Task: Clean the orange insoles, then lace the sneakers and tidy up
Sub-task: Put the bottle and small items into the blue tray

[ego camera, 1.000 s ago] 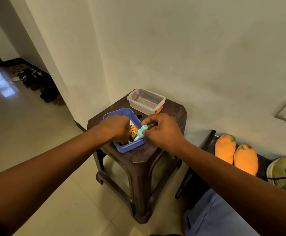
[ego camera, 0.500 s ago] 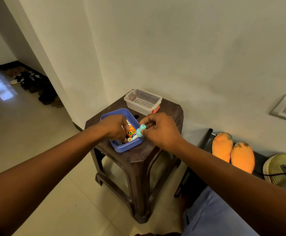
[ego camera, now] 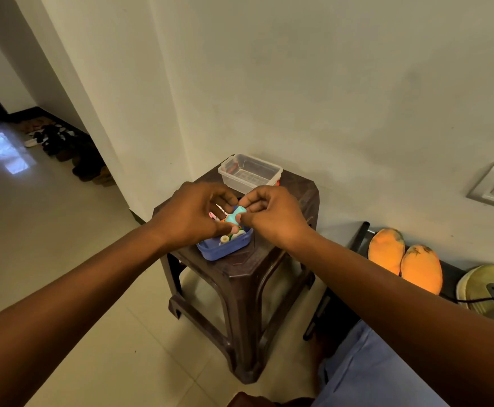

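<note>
While both hands work over the blue tub, these are the weak points:

stool (ego camera: 269, 268): dark plastic, landmark for everything below; stands against the wall.
blue tub (ego camera: 225, 250): on the stool's near-left part, close to the front edge; holds small items, a white cap end visible.
right hand (ego camera: 272, 214): above the tub's right side, fingers curled, pinching the teal piece (ego camera: 235, 216).
left hand (ego camera: 194, 212): above the tub's left side, fingers curled around something; the teal piece hides what exactly, can't tell.
teal piece: small, looks like a cap or applicator head; likely being pulled or twisted off a bottle.
risk 1: cap pops free suddenly, contents spill into the tub or onto the stool.
risk 2: downward push on the tub so near the edge tips it to the floor.
clear box (ego camera: 250, 173): at the stool's back, touching nothing; a backward jerk of the knuckles could knock it.
orange insoles (ego camera: 404, 259): right of the stool, side by side on a dark rack, toes stained, not yet cleaned.
sneaker (ego camera: 489, 289): further right of the stool, black lace loose; it could snag later.
</note>
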